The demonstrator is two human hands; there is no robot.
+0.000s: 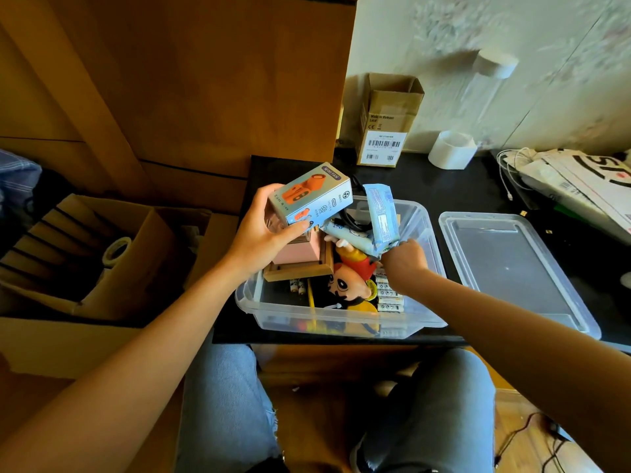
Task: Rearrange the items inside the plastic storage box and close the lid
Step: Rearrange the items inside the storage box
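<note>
There, near the front left corner of the black tabletop (454, 186), stood the clear plastic storage box (341, 320), open and well filled. Its lid (512, 264) lay flat on the tabletop just to the box's right, toward the front edge. Above the box's far left corner, the left hand (263, 233) held a blue mini fan carton (310, 196) in the air, tilted; the thumb lay across the carton's near face and the fingers were curled round its far side, so the carton sat clamped between them. Over the box's right half, the right hand (404, 262) pinched the lower ends of two pale blue packets (380, 216), which stuck up and away from the curled fingers. Inside the box, a pink box (297, 249) rested on a wooden frame (298, 269) at the far left, a cartoon plush doll (351, 281) lay in the middle, and a row of batteries (387, 297) lay against the right wall, just below the right hand.
</note>
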